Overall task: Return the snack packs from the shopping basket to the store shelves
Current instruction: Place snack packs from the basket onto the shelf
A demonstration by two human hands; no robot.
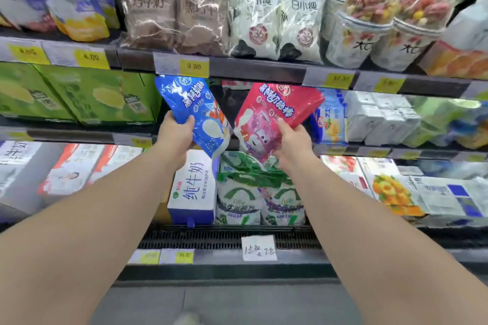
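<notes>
Two snack packs are in play, one per hand. The left hand (174,132) grips the lower left edge of a blue pack (192,111), thumb curled over its front. The right hand (293,137) grips the lower right side of a red pack (274,111), fingers wrapped round its edge. The hands are apart, each clamped on its own pack. Both packs are held in the air in front of the middle shelf (79,134). The blue one's top leans left and the red one's top leans right. Their lower corners come close, but I cannot tell if they touch. The top of the blue pack sits just under a yellow price tag (194,66) on the upper shelf edge. Behind and between the packs is a dark gap in the middle shelf row. Left of the gap stand green boxes (105,95), at least two. To the right are blue-and-white packs (331,119), partly hidden by the red pack. Below the hands, the lower shelf has one white milk box (192,190) and beside it two green-and-white bags (240,198). The top shelf carries two brown bags (171,8) and two white bags (274,16). Clear bags of coloured pieces (369,16) stand further right, count unclear. A handwritten paper note (258,247) hangs below a vent grille (184,239).
</notes>
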